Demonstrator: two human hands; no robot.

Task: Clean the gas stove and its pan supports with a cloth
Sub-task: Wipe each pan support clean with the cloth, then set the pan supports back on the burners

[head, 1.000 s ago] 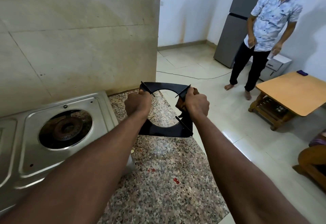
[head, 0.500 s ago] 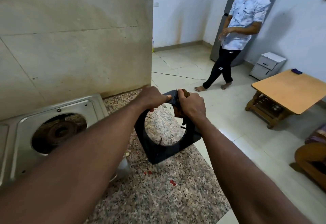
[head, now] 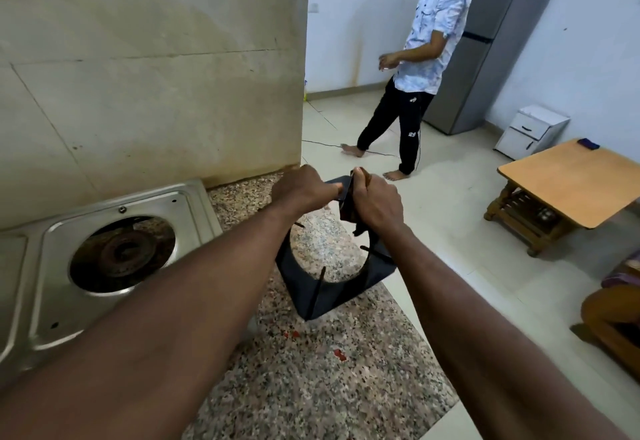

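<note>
Over granite counter [head: 311, 370], left hand [head: 303, 190] grips pan support [head: 332, 296], right hand [head: 375, 202] clutches cloth [head: 347, 210].

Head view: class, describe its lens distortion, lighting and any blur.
Head view: wide-angle stretch swells the forearms at the bottom and tilts the fridge; soft even light, only a dull sheen on the stove; the cloth blurs into the black pan support.
</note>
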